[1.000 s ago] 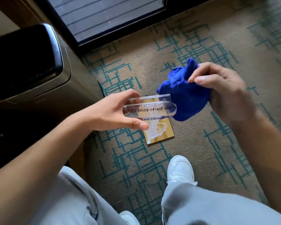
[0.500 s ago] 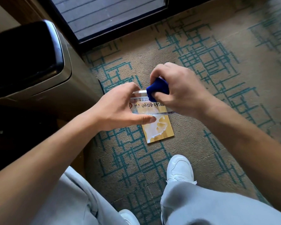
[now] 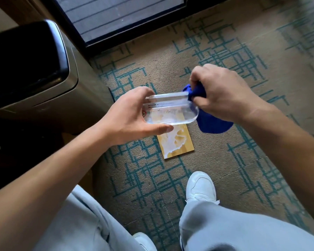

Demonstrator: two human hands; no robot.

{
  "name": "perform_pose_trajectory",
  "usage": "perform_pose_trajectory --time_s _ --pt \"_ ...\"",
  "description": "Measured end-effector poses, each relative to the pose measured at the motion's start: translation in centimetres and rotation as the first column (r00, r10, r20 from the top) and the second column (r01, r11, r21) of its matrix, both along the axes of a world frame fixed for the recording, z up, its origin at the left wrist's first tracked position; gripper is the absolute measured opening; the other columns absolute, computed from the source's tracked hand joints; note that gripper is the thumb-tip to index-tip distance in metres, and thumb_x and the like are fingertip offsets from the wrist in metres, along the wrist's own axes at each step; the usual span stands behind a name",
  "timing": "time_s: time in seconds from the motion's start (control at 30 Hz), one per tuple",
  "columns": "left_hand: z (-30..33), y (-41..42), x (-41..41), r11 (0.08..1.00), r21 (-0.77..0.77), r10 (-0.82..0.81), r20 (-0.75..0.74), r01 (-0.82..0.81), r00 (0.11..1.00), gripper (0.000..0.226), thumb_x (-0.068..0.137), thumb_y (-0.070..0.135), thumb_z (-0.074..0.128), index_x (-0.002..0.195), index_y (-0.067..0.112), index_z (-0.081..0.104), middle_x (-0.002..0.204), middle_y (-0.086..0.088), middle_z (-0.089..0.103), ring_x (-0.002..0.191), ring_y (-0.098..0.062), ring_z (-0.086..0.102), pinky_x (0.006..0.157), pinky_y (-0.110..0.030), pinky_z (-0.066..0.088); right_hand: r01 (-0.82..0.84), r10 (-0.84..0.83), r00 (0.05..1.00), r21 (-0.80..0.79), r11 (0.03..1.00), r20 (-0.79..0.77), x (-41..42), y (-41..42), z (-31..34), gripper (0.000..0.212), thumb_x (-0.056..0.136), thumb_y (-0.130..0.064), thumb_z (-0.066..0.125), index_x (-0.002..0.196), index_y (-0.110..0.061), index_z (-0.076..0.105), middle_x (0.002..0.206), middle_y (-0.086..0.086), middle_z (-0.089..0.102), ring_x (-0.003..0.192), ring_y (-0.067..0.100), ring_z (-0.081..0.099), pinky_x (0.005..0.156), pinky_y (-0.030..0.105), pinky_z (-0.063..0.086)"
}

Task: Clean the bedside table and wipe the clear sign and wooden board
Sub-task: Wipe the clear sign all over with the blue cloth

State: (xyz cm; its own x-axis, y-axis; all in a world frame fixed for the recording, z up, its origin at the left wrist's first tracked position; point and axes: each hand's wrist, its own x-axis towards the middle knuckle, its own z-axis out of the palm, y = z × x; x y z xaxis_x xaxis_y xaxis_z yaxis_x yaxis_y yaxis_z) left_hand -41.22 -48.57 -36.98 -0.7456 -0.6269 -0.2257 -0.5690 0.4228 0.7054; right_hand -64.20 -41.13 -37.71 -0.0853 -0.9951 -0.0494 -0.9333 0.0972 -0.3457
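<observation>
Left hand (image 3: 129,113) — fingers grip clear acrylic sign (image 3: 170,110); right hand (image 3: 223,93) — fingers pinch blue cloth (image 3: 209,122) against its right end; stained wooden board (image 3: 177,142) on carpet below.

Beige carpet (image 3: 225,169) (teal line pattern) carries the smeared wooden board (image 3: 178,142) and white shoes (image 3: 200,186)

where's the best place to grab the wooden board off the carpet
Probably by its long side edges near the bare end closest to the shoe, coming from above. The wooden board lies flat on the carpet, its far end sits under the held clear sign, and white residue covers the face.
</observation>
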Motion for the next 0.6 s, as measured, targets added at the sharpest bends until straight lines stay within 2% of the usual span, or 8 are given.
perform_pose_trajectory --time_s 0.07,0.13,0.23,0.33,0.43,0.5,0.6 --pt "0.4 0.4 -0.1 1.000 0.027 0.016 -0.111 -0.013 0.994 0.074 0.063 0.066 0.078 0.119 0.025 0.053 0.115 0.017 0.061 0.110 0.006 0.059 0.088 -0.005 0.047 0.049 -0.052 0.997 0.054 0.997 0.058 -1.2 0.8 -1.0 0.024 0.077 -0.023 0.074 0.090 -0.023 0.053 0.087 -0.002 0.055 0.082 0.023 0.053 0.071 0.032 0.041" --pt "0.6 0.7 -0.2 1.000 0.006 0.002 -0.172 -0.001 0.985 0.075 0.064 0.064 0.079 0.123 0.026 0.052 0.114 0.020 0.059 0.109 0.009 0.059 0.087 -0.003 0.044 0.146 -0.163 0.950 0.084 0.986 0.267 -2.1 2.0 -1.9 0.024 0.073 -0.019 0.078 0.084 -0.021 0.056 0.076 -0.008 0.057 0.069 0.013 0.050 0.063 0.022 0.040" --pt "0.4 1.1 -0.1 0.999 -0.004 -0.036 -0.156 0.036 0.987 0.086 0.063 0.066 0.081 0.129 0.019 0.054 0.117 0.012 0.060 0.110 0.001 0.062 0.090 -0.007 0.047 0.306 -0.288 0.784 0.062 0.950 0.550 -2.8 3.5 -2.7 0.022 0.070 -0.025 0.076 0.079 -0.026 0.056 0.070 -0.009 0.055 0.059 0.002 0.046 0.054 0.015 0.038" --pt "0.3 1.1 0.0 0.999 0.007 -0.038 -0.158 0.040 0.987 0.080 0.063 0.067 0.080 0.123 0.024 0.052 0.113 0.019 0.060 0.104 0.010 0.061 0.085 -0.004 0.046 0.400 -0.231 0.578 -0.025 0.916 0.783 -3.0 4.1 -2.4 0.021 0.075 -0.020 0.078 0.083 -0.030 0.061 0.071 -0.010 0.059 0.063 -0.001 0.053 0.059 0.011 0.043" --pt "0.4 0.9 0.0 0.998 0.061 -0.007 -0.169 0.018 0.986 0.072 0.064 0.064 0.083 0.117 0.026 0.053 0.109 0.024 0.060 0.099 0.020 0.059 0.079 0.002 0.041 0.400 -0.050 0.400 -0.126 0.908 0.915 -2.9 3.9 -1.0 0.017 0.080 -0.019 0.077 0.089 -0.029 0.067 0.080 -0.012 0.065 0.075 0.006 0.058 0.070 0.018 0.048" --pt "0.3 0.8 0.1 0.997 0.071 -0.006 -0.145 0.017 0.989 0.071 0.063 0.068 0.079 0.116 0.027 0.054 0.109 0.022 0.062 0.100 0.017 0.059 0.079 0.001 0.042 0.341 0.051 0.395 -0.199 0.919 0.917 -2.6 3.5 0.1 0.017 0.083 -0.013 0.075 0.092 -0.026 0.070 0.086 -0.010 0.068 0.081 0.008 0.060 0.074 0.019 0.049" --pt "-0.1 0.7 0.3 0.991 0.132 0.036 -0.148 -0.017 0.988 0.065 0.063 0.068 0.076 0.111 0.027 0.058 0.100 0.019 0.067 0.093 0.008 0.064 0.074 -0.006 0.046 0.255 0.052 0.513 -0.211 0.944 0.857 -1.4 2.6 0.7 0.013 0.085 -0.007 0.074 0.098 -0.011 0.071 0.089 0.002 0.069 0.084 0.012 0.063 0.077 0.023 0.050"
